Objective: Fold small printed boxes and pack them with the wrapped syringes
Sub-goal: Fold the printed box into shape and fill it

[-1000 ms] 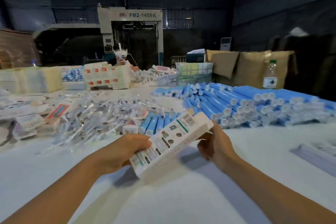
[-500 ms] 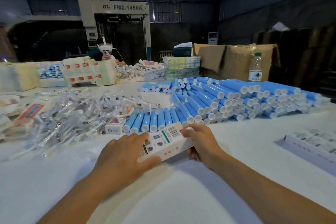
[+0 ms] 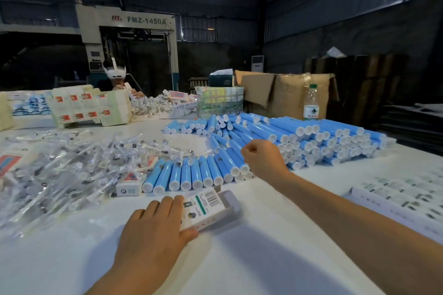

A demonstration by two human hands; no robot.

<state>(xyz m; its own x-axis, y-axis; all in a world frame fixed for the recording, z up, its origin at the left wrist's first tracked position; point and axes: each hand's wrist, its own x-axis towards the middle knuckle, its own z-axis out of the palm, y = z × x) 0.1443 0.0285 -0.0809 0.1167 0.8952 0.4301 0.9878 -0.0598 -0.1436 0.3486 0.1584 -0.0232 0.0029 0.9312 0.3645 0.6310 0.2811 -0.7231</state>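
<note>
Head view: dim warehouse, one ceiling lamp lit, a grey machine [image 3: 127, 31] marked FMZ-1450A at the back; work surface is a broad white table [image 3: 251, 258]. Counts: one folded printed box [image 3: 208, 208] in work, one further small printed box [image 3: 128, 187] lying at the edge of the syringes, one loose heap of wrapped syringes [image 3: 67, 170] at left, too many and too tangled to count. Blue tubes [image 3: 287, 141] with white caps lie in one large pile at centre-right, far more than can be counted, with a near row of roughly ten side by side. One water bottle [image 3: 311, 102] stands upright behind the pile, beside an open cardboard carton [image 3: 287, 93]. One stack of flat box blanks [image 3: 402, 199] lies at right. A second person [image 3: 115, 79] with a head-worn camera sits at the far side. The box in work lies flat on the table near the front edge, just before the near tube row, long axis running from near-left to far-right, barcode face up, its far-right end open with flaps out. Left hand [image 3: 153, 227] rests palm-down on the box's near-left end, fingers straight across the top, thumb along the near side; pressing, not pinching. Right hand [image 3: 261, 158] is raised over the near tubes, arm extended forward, fingers curled into a loose fist; nothing visible in it.
</note>
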